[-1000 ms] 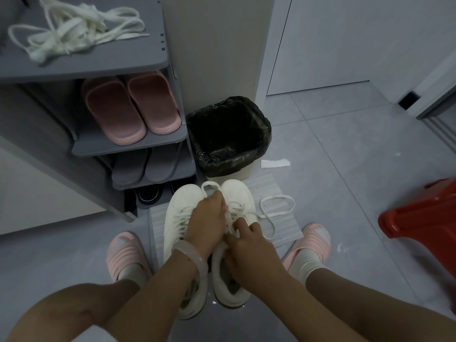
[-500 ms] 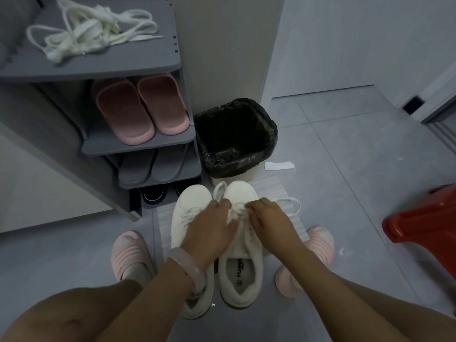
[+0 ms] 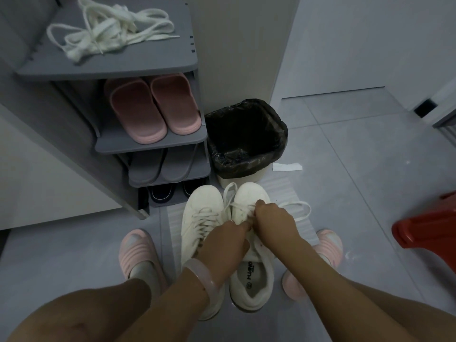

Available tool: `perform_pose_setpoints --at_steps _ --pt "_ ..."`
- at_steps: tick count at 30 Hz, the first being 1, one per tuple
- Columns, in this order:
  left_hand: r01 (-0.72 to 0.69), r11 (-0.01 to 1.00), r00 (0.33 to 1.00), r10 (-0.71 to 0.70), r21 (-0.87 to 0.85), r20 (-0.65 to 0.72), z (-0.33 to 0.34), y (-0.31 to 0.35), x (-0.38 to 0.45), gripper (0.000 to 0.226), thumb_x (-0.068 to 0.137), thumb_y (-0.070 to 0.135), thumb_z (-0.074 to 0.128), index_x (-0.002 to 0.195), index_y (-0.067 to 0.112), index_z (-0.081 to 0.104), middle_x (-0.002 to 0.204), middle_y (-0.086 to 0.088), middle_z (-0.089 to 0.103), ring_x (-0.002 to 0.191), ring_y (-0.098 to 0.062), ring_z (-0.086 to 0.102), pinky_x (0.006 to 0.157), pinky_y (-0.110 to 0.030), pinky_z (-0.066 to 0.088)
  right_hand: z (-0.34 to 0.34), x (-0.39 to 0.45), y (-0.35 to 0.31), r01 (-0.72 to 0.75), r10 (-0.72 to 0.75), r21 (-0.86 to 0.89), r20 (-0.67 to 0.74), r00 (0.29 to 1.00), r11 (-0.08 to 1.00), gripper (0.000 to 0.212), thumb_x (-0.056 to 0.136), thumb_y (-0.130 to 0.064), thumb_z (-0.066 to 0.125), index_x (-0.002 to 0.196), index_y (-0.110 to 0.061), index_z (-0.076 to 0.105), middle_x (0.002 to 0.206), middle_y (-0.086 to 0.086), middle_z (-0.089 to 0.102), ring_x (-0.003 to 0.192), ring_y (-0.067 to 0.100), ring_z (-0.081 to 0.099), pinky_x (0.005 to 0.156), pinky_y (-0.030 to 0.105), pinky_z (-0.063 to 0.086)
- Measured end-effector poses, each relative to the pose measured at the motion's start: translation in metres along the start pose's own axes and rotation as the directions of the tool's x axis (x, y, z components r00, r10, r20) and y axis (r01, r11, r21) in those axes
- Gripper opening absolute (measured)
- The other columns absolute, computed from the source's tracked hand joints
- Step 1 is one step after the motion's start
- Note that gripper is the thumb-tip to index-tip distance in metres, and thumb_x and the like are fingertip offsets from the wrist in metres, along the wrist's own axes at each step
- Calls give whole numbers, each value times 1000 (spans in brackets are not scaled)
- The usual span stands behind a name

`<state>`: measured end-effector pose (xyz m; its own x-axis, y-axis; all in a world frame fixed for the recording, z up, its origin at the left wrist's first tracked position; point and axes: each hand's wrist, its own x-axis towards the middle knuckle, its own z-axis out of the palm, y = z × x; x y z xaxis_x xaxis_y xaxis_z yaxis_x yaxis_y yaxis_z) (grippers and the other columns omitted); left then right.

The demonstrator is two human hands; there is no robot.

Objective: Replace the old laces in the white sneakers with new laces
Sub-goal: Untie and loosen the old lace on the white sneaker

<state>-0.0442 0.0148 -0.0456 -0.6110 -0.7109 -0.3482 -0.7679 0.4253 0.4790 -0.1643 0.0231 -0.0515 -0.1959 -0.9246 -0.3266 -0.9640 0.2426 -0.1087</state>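
Observation:
Two white sneakers stand side by side on a pale mat (image 3: 283, 191) between my feet, toes pointing away. The left sneaker (image 3: 202, 213) is laced. On the right sneaker (image 3: 249, 196), a white lace (image 3: 299, 213) runs through the front eyelets and loops out to the right. My right hand (image 3: 274, 223) pinches this lace over the eyelets. My left hand (image 3: 225, 245) lies across the gap between the shoes, its fingertips at the right sneaker's lacing. A tangle of white laces (image 3: 111, 33) lies on the top shelf.
A grey shoe rack (image 3: 153, 65) at the left holds pink slippers (image 3: 153, 107), grey slippers and dark shoes. A bin lined with a black bag (image 3: 246, 137) stands just beyond the sneakers. A scrap of paper (image 3: 287, 167) lies by it. A red stool (image 3: 429, 225) is at the right.
My right hand has moved forward from the tongue area to the front eyelets. My left hand has slid back toward me. The view has shifted slightly.

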Motion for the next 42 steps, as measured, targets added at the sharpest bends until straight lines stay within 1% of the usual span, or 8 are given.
perform_pose_setpoints --at_steps 7,13,18,21,26,30,39,42 --pt "107 975 994 -110 193 5 14 4 1 44 98 10 29 141 16 26 118 -13 53 103 -29 58 81 -36 45 -16 10 8 -147 23 385 309 951 911 37 88 -29 53 57 -14 41 57 0 44 55 14 47 44 18 32" --pt "129 979 992 -128 158 -18 16 3 -1 39 99 19 35 137 15 29 120 -9 54 106 -25 58 85 -33 46 -43 -8 22 -276 -83 525 562 823 805 22 90 -28 49 73 -13 49 60 1 43 49 11 41 41 16 39" --pt "82 982 996 -84 168 6 18 0 -2 46 97 14 38 141 17 23 118 -10 55 104 -25 59 87 -35 49 -53 -10 68 -241 209 163 190 959 957 19 85 -27 56 86 -9 59 81 3 54 74 21 54 57 27 44" --pt "76 980 996 -82 185 23 16 2 -3 52 96 12 37 144 18 18 119 -11 53 105 -26 57 85 -34 46 -47 -12 89 -352 387 210 -162 908 912 17 87 -22 55 82 -6 53 72 6 52 70 28 51 54 27 32" --pt "48 975 996 -63 219 65 13 6 -4 57 94 6 31 147 17 11 122 -12 50 107 -27 54 83 -34 43 -35 -18 68 -15 96 381 -196 976 925 36 88 -22 59 122 -21 46 89 0 58 79 19 55 70 28 41" --pt "37 974 996 -53 222 70 11 10 -3 53 95 9 31 145 20 17 119 -13 52 104 -28 55 80 -35 42 -16 -21 45 210 -188 138 -160 969 968 24 94 -24 48 117 -24 56 112 -1 48 98 17 54 75 28 44" --pt "2 995 1000 -1 96 -11 5 8 -3 42 90 5 37 131 14 36 109 -12 55 95 -29 57 80 -37 47 13 -16 38 128 -127 -7 -237 963 992 19 68 -13 77 82 -13 64 85 3 58 76 17 58 48 21 31" --pt "10 994 1000 -11 112 7 3 6 -5 49 88 -1 36 135 13 32 110 -13 55 97 -27 57 79 -34 44 0 -14 49 68 -20 110 -392 920 992 5 83 -5 59 88 -5 60 93 11 53 86 26 53 57 30 35"
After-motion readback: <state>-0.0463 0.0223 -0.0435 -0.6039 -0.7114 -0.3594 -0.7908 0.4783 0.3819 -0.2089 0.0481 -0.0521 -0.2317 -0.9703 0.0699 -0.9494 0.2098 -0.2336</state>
